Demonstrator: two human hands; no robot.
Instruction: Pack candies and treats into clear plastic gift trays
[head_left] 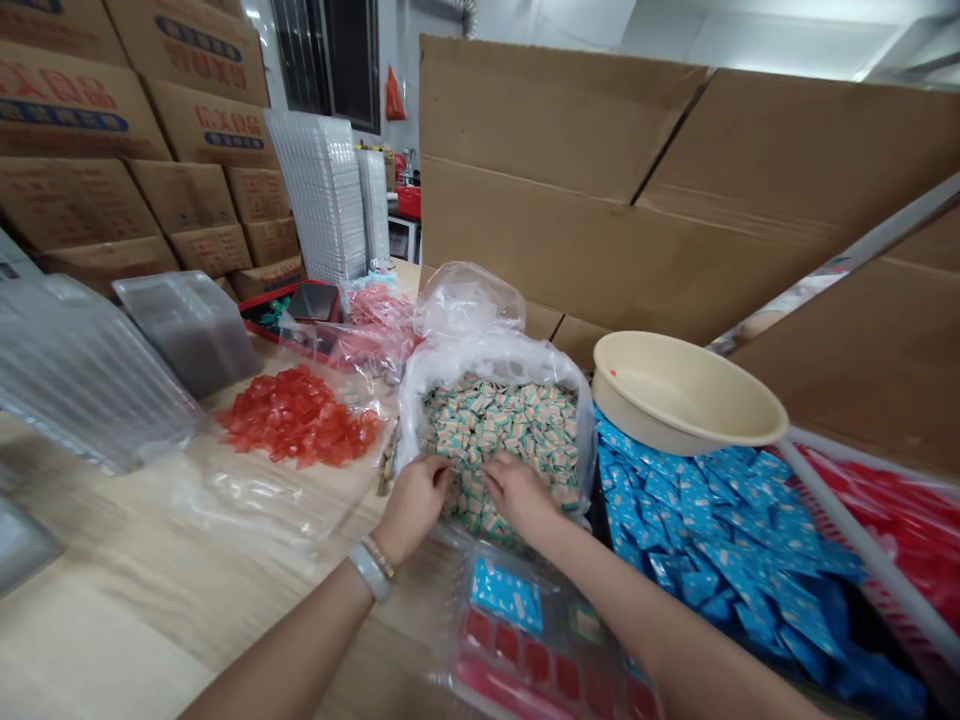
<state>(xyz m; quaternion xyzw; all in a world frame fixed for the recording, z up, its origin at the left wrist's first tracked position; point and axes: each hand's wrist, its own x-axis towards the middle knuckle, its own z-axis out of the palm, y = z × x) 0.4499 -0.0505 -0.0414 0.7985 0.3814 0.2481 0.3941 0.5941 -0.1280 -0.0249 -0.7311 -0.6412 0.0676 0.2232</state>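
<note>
Both my hands are in a white plastic bag (411, 395) full of small square packets (517, 410), pale green and orange. My left hand (416, 505) is at the bag's near left, with thumb and fingers pinched together among the packets. Across from it, my right hand (521, 497) has its fingers bent down into the same pile. What either hand's fingertips hold is too small to make out. Below my wrists lies a clear compartment tray (559, 570), partly behind my right forearm. In it are a blue packet (506, 597), several red pieces (537, 662) and a small square packet (585, 620).
Red translucent pieces (300, 418) lie in a heap at left, near stacked clear trays (82, 365). At right, a cream basin (690, 395) rests over many blue packets (697, 520). A cardboard wall (540, 130) stands behind; cartons (67, 100) are piled at back left.
</note>
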